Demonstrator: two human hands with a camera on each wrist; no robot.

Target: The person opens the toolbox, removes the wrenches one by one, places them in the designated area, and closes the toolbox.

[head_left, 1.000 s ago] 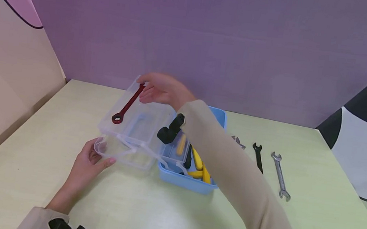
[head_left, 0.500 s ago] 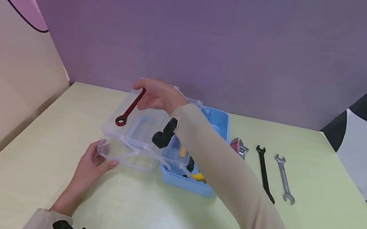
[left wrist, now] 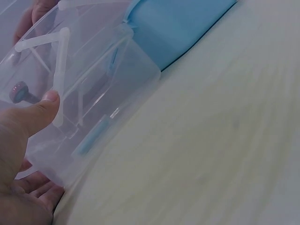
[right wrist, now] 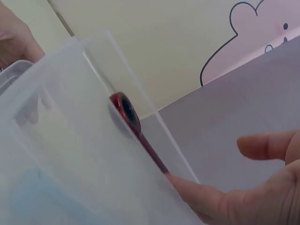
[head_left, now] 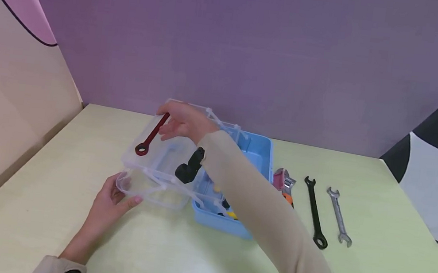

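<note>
— Fingertips [head_left: 165, 115] of the right hand [head_left: 182, 121] were pinched on the upper end of the red wrench [head_left: 151, 134], weren't they?

— So it was judged. The shaft was held between thumb and fingers, and the ring end was lowered into the clear upper tray [head_left: 161, 148] of the toolbox; in the right wrist view the ring end [right wrist: 124, 110] was seen just behind the tray's transparent wall, though whether it touched the floor could not be told.

— And the left hand [head_left: 109, 205]?

— The clear lower tray [head_left: 145, 189] was gripped at its near left corner, the thumb [left wrist: 40, 110] laid on the rim and the other fingers curled beneath. Both trays were swung out to the left of the blue box [head_left: 257, 154] on their white link arms.

— What else was seen on the bench?

— An adjustable wrench [head_left: 285, 183], a black wrench [head_left: 315, 211] and a silver wrench [head_left: 339, 216] were laid out to the right of the box, well apart from both hands.

— What could go wrong?

— If the wrench were released while tilted, it might be tipped over the tray's low wall. The swung-out trays might also be rocked if the left grip were slackened, and the contents jolted.
</note>
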